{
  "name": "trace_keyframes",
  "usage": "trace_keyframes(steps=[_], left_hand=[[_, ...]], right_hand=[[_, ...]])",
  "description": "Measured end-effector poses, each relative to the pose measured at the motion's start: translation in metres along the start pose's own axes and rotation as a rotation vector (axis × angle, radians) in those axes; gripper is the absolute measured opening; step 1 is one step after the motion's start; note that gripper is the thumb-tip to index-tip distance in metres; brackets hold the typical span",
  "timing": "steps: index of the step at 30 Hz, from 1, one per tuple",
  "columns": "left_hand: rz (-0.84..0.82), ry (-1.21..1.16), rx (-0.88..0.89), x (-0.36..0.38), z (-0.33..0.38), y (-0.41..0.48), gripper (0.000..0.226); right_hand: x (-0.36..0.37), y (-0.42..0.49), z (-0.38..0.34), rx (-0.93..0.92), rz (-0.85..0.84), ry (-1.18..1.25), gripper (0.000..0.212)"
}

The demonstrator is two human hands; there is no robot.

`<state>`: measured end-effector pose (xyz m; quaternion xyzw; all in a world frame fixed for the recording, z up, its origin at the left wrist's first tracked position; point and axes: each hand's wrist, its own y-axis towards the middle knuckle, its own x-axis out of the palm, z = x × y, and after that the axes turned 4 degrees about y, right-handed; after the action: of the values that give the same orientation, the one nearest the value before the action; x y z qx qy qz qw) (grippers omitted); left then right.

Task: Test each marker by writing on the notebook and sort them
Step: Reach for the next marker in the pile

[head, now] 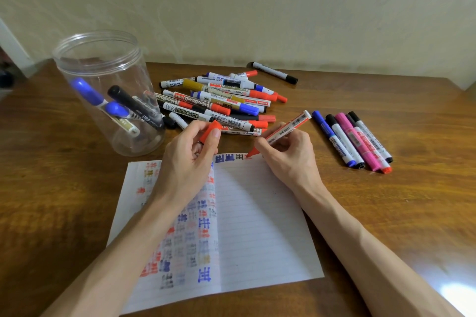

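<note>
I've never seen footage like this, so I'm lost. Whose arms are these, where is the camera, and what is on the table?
No machine here: one camera worn on a person's head looks down at their own bare hands. The right hand holds an uncapped red marker, tip at the top edge of the lined notebook, beside small test scribbles. The left hand pinches a red cap. On the wooden table lie a loose pile of markers, a short row at the right, one black marker alone near the wall, and a clear jar with a few markers inside.
</note>
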<state>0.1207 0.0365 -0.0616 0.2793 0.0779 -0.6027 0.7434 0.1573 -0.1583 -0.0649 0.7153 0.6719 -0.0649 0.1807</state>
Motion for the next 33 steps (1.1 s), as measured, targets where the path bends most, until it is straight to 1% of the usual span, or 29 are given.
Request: trace_keyframes(steps=[4, 10, 14, 20, 27, 33], left_hand=[[-0.004, -0.007, 0.000, -0.0002, 0.0006, 0.0000, 0.018], [-0.006, 0.013, -0.009, 0.0003, -0.0018, 0.0004, 0.022], [0.001, 0.016, -0.016, 0.0001, -0.0016, -0.0001, 0.023], [-0.002, 0.022, -0.013, -0.0007, -0.0021, -0.0001, 0.024], [-0.003, 0.014, -0.015, 0.0001, -0.0011, 0.0002, 0.024], [-0.011, 0.019, -0.035, 0.0008, -0.0028, 0.0007, 0.026]], right_hand=[[-0.0006, 0.0009, 0.0010, 0.020, 0.021, 0.025, 0.005], [0.0002, 0.0003, 0.0021, -0.020, 0.011, -0.029, 0.007], [0.0002, 0.0005, 0.0016, 0.015, -0.014, -0.043, 0.007], [-0.0012, 0.0011, 0.0016, 0.025, 0.054, 0.028, 0.005], [-0.0005, -0.0003, 0.0022, 0.002, 0.044, -0.019, 0.009], [-0.0003, 0.0008, 0.0014, 0.036, 0.017, -0.039, 0.011]])
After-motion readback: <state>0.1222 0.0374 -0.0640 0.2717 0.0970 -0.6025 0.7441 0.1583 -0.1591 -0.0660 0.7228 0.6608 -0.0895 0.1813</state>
